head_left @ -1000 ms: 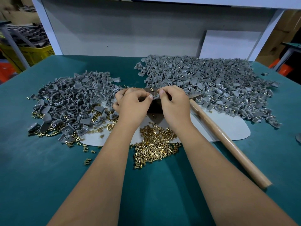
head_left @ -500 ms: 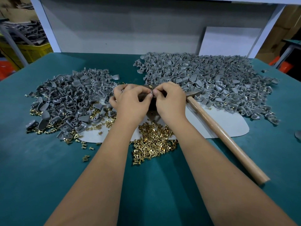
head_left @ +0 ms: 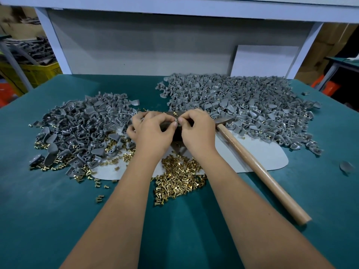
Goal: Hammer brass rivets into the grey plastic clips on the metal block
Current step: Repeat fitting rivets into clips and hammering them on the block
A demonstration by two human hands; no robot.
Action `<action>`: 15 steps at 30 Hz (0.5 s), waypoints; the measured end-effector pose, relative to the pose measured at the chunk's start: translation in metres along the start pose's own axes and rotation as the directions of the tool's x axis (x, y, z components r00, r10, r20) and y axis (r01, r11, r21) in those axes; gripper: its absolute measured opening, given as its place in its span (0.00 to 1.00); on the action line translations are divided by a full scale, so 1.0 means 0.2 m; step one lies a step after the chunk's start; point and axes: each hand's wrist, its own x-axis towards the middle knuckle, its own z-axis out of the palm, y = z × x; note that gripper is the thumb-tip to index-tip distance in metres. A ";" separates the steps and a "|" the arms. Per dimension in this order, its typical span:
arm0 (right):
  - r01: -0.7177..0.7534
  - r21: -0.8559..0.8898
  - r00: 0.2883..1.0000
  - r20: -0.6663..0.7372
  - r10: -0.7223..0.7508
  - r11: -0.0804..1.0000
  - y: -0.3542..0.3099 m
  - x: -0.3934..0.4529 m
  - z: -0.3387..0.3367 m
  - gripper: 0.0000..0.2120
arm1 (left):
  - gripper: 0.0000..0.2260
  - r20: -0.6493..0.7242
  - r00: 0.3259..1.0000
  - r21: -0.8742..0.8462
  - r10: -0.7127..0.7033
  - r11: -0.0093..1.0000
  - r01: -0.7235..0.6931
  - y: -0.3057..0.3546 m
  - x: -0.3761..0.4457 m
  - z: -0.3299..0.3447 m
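Observation:
My left hand [head_left: 153, 131] and my right hand [head_left: 196, 129] meet fingertip to fingertip over the dark metal block [head_left: 171, 115], which they mostly hide. Between the pinched fingertips is a small grey plastic clip [head_left: 176, 120]; a rivet in it cannot be made out. A loose brass rivet [head_left: 175, 113] lies on the block's far edge. A heap of brass rivets [head_left: 178, 177] sits just below my wrists. The hammer [head_left: 258, 167] lies to the right, wooden handle pointing toward me, its head beside my right hand.
A pile of grey clips [head_left: 81, 129] mixed with rivets lies at the left, a larger pile [head_left: 242, 105] at the back right. A white mat [head_left: 268, 154] covers the green table [head_left: 38, 210] under the work. A single grey clip [head_left: 346, 166] lies at the far right.
Both hands stay over the block; the fingertips have drawn closer together into a pinch. The camera has tilted up a little. The hammer has not moved.

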 end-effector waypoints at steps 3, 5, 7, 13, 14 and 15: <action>0.056 -0.041 0.998 0.012 -0.055 0.998 0.02 -0.01 0.00 0.04 | 0.03 0.002 1.000 0.034 -0.009 0.999 0.009 0.00 0.00 0.00; 0.065 -0.032 0.998 -0.005 -0.065 0.997 0.01 -0.03 -0.01 0.06 | 0.04 0.008 1.000 0.041 -0.014 0.999 0.013 0.01 0.00 -0.01; 0.065 -0.041 0.997 -0.044 -0.067 0.997 0.01 -0.03 -0.04 0.11 | 0.04 0.019 1.000 0.019 -0.024 1.000 0.024 0.01 0.00 -0.01; -0.147 -0.573 0.982 -0.182 0.050 0.806 0.15 -0.03 -0.33 0.11 | 0.05 0.036 0.998 0.026 -0.046 0.999 0.045 0.00 0.00 0.00; -0.190 -0.646 0.981 -0.158 0.113 0.740 0.18 -0.05 -0.38 0.12 | 0.05 0.038 0.998 0.025 -0.049 0.999 0.048 0.00 0.00 0.00; -0.217 -0.692 0.975 -0.122 0.185 0.689 0.19 -0.07 -0.41 0.14 | 0.05 0.038 0.998 0.026 -0.050 0.998 0.050 0.00 0.00 0.00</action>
